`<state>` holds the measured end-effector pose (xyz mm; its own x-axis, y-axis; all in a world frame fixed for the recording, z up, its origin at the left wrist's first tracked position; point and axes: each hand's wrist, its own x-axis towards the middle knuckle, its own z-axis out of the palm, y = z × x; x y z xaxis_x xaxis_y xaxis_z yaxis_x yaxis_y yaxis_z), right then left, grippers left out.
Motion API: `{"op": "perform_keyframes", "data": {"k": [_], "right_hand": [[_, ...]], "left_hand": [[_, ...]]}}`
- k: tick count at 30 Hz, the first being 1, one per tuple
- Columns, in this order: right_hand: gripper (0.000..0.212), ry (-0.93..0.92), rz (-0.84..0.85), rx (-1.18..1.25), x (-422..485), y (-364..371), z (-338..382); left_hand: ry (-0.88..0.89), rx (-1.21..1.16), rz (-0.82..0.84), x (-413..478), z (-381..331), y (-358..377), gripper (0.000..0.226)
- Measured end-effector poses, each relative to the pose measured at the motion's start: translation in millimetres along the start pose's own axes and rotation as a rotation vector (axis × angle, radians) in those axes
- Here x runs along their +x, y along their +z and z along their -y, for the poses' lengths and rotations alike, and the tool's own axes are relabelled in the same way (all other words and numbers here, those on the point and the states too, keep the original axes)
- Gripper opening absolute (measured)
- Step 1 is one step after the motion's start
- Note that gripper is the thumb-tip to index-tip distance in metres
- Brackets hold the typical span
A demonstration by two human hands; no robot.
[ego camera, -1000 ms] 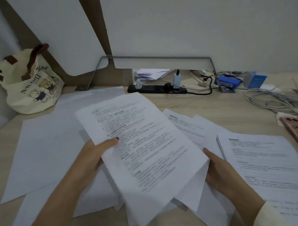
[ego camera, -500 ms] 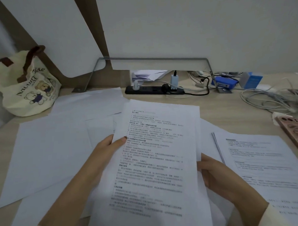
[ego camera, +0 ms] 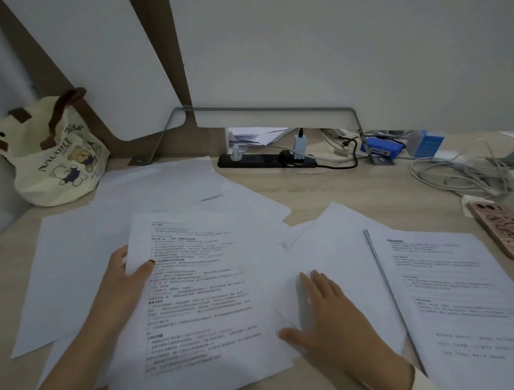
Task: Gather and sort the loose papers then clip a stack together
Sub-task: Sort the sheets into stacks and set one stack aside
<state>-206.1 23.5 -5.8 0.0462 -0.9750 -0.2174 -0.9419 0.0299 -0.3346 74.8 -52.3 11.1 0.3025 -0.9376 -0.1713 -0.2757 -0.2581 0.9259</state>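
head view, close, angled down over desk

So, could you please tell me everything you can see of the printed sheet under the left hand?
The printed sheet is white paper covered in dense black text, too blurred to read, with a few bolder headings. It lies mostly flat on the desk over other loose blank sheets, slightly rotated. Its upper left corner curls up where the left hand pinches it, thumb on top. The right hand rests flat on a neighbouring blank page beside its right edge.

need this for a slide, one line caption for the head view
Left hand grips a printed sheet while right hand rests flat on loose papers.
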Motion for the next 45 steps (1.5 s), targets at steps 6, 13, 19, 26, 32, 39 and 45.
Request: {"op": "perform_keyframes", "data": {"k": [6,13,19,26,32,39,45], "right_hand": [[0.082,-0.088,-0.141,-0.170,-8.3,5.4,11.3],[0.078,-0.130,-0.383,-0.269,-1.0,24.2,7.4],[0.063,-0.144,-0.343,-0.151,-11.8,26.5,11.7],[0.046,-0.143,-0.451,-0.261,-0.2,33.1,13.4],[0.050,-0.109,-0.440,-0.306,-1.4,26.9,15.0],[0.022,-0.404,-0.642,0.384,-11.7,-24.9,58.6],[0.019,-0.238,-0.600,1.490,-19.5,-52.2,79.4]], "left_hand": [[-0.038,-0.050,0.003,-5.3,20.8,-15.4,0.051],[-0.087,-0.091,-0.014,-8.4,39.4,-31.1,0.051],[-0.084,-0.114,-0.009,-9.3,45.1,-30.2,0.050],[-0.010,-0.091,-0.011,-12.5,46.0,-18.2,0.048],[0.054,-0.041,-0.026,-16.4,48.9,-13.4,0.052],[0.067,-0.023,-0.051,-15.8,49.8,-12.4,0.057],[0.102,-0.014,-0.044,-16.7,50.3,-13.4,0.050]]}}
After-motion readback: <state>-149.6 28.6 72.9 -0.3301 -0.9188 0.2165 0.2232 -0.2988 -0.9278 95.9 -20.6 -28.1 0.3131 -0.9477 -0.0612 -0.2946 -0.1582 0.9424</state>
